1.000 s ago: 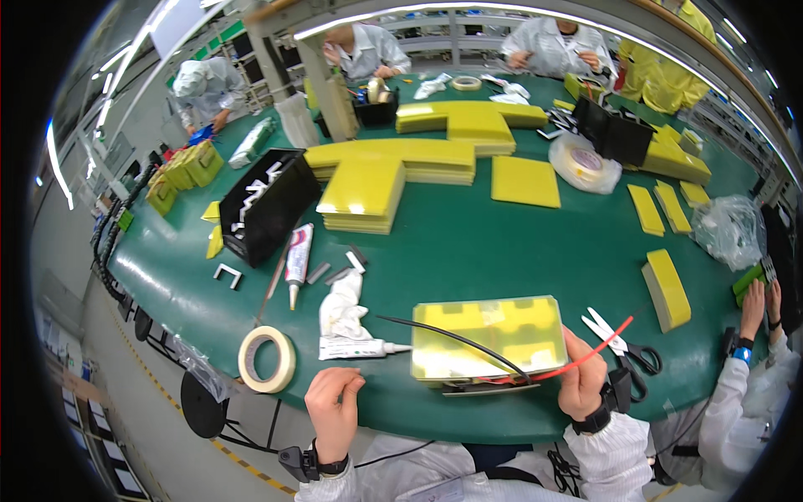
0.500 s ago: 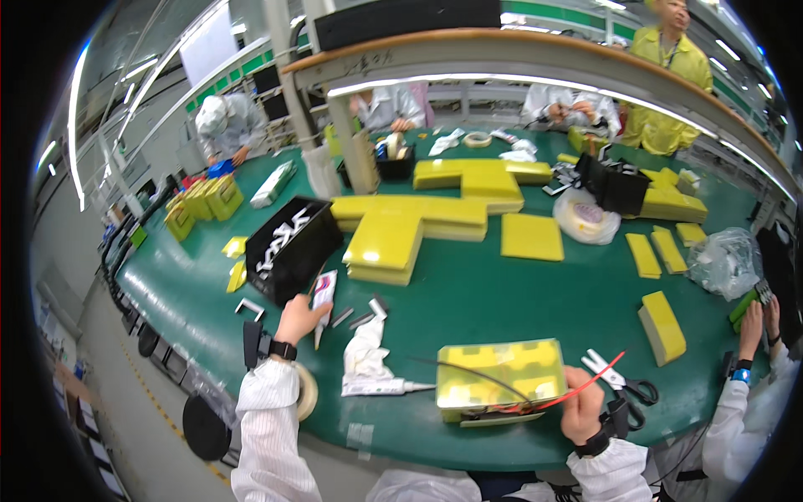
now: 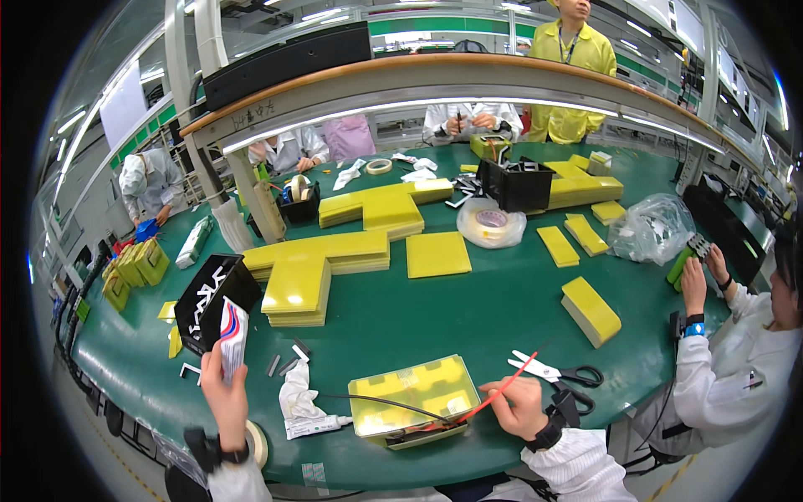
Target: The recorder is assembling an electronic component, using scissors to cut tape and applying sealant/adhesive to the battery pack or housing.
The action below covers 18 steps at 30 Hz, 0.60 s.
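Note:
My left hand (image 3: 224,397) is closed round a white tube (image 3: 235,335) with red and blue stripes, raised upright in front of a black bin (image 3: 201,314) of white bracket-shaped pieces. On the near side of the table lies a yellow-wrapped battery pack (image 3: 418,386) with a black wire (image 3: 381,401) and a red wire (image 3: 506,385) coming from its front edge. At the pack's right end, my right hand (image 3: 519,407) has its thumb and fingers closed on the red wire. Left of the pack, a second white tube (image 3: 311,426) lies against a crumpled white cloth (image 3: 299,393).
Scissors (image 3: 577,376) with black handles lie beyond my right hand. Stacks of yellow sheets (image 3: 297,289), a bagged tape roll (image 3: 492,219) and a yellow block (image 3: 590,309) stand farther back. At right, a co-worker's hands (image 3: 696,280) hold a green piece. A tape roll (image 3: 258,443) is beside my left wrist.
My left hand has lifted the striped tube off the table and tipped it upright. My right hand has shifted along the pack's right end to the red wire. The view has turned right.

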Motion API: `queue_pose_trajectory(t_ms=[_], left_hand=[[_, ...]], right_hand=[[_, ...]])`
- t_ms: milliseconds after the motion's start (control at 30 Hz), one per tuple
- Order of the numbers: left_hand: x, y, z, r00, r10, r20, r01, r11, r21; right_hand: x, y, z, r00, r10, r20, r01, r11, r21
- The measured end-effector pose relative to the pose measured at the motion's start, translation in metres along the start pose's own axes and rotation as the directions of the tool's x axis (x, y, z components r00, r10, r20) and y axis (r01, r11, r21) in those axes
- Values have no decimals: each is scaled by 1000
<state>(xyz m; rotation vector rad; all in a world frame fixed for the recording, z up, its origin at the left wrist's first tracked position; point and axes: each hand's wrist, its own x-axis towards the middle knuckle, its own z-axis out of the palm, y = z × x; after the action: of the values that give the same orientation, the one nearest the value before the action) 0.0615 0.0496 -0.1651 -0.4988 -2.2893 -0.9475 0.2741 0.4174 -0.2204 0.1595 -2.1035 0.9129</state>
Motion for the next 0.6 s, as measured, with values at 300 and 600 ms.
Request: queue_pose_trajectory(t_ms=[300,600], left_hand=[[-131,162,-16,591,806,35,-790,569,228],[-160,160,20,635,641,-432,-691,721,53]], right_hand=[[-51,-64,1,950,-236,203,107,861,497],[-98,-71,20,992,-40,-119,122,514,849]])
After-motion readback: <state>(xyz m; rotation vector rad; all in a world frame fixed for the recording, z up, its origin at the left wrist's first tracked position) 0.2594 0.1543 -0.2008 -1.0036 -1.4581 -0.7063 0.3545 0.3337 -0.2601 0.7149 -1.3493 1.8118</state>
